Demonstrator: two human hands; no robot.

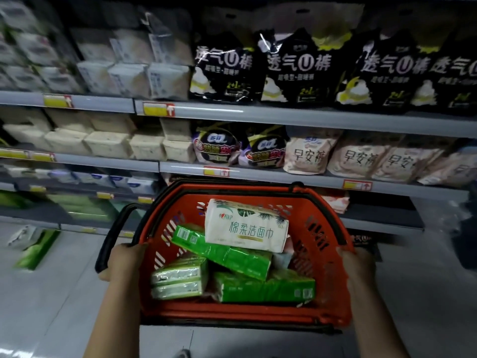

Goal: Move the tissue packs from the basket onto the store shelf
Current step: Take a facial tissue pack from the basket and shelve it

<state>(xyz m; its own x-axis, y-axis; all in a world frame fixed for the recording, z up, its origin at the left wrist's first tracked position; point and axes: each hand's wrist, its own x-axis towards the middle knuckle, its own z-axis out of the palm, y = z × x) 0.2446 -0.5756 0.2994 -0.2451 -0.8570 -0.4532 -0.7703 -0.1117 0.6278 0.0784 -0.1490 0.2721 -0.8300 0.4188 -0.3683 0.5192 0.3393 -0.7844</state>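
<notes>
Two hands hold the red basket [232, 312] right up close. The left hand [124, 259] has its fingers curled over the left rim beside the black handle [111, 236]. The right hand [357, 264] grips the right rim, fingertips tucked out of sight.

All the tissue's in the basket:
- a pale green pack [178, 279] sits near left
- a green pack [263, 286] sits near right
- a slanted green pack [222, 251] lies across those two
- a white leaf-print pack [246, 226] is on top, toward the far side

Off to the left, a blurry green packet [36, 246] lies on the floor. Past the basket is the store shelf [284, 177], with cream packs [108, 143] on the left, pink bags [358, 158] on the right and black bags [296, 68] one level up.
</notes>
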